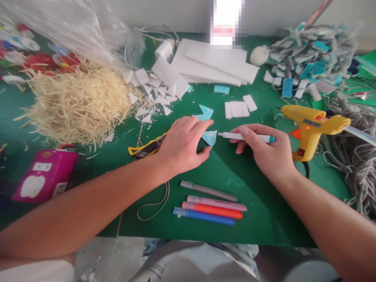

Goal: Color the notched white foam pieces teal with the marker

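Observation:
My left hand [188, 145] is closed on a small foam piece [210, 138] coloured light teal, its edge showing between forefinger and thumb. Pinched in my right hand [266, 147] is a white marker [246, 136] with a teal end. Its tip points left, close to the piece but seemingly just apart from it. Another teal, pointed foam piece [206, 112] lies just beyond my left fingers. Partly hidden under my left hand is a yellow and black utility knife [149, 145].
Several markers [211, 203] lie near the front. A yellow glue gun [313, 125] stands right, beside grey yarn [349, 145]. Behind are white foam sheets [211, 64], foam scraps [160, 92] and a heap of foam bits [308, 58]. Straw [76, 102] and a magenta power socket [45, 176] occupy the left.

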`<state>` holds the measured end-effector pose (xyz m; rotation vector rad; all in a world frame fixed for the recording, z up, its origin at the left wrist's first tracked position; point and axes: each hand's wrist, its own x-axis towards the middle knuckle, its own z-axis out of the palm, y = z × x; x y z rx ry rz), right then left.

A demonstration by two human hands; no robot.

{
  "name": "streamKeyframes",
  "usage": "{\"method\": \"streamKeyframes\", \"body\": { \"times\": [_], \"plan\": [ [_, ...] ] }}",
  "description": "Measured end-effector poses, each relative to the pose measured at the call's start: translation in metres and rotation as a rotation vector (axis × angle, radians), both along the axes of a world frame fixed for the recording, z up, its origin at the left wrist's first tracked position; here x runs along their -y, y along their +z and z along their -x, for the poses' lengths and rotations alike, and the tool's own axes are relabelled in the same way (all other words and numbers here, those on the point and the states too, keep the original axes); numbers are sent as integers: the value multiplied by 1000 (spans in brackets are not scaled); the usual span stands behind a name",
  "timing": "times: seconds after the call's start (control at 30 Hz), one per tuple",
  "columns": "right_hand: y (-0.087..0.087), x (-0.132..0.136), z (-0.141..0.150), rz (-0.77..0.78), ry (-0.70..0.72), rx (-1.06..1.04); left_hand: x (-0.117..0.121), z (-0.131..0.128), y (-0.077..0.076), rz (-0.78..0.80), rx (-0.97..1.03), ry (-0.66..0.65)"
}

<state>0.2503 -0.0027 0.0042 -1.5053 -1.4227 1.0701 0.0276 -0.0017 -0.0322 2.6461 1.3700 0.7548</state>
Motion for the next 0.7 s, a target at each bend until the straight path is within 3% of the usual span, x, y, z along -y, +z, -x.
{"method": "streamKeyframes", "body": {
  "times": [0.2, 0.47, 0.7],
  "plan": [
    [0, 1, -1, 12, 46, 0, 0, 0, 0, -12, 4, -1],
    [-2, 0, 1, -9, -21, 26, 0, 0, 1, 15, -2, 6],
    [0, 0, 1, 16, 6, 34, 0, 0, 1, 42, -17, 12]
  ]
}}
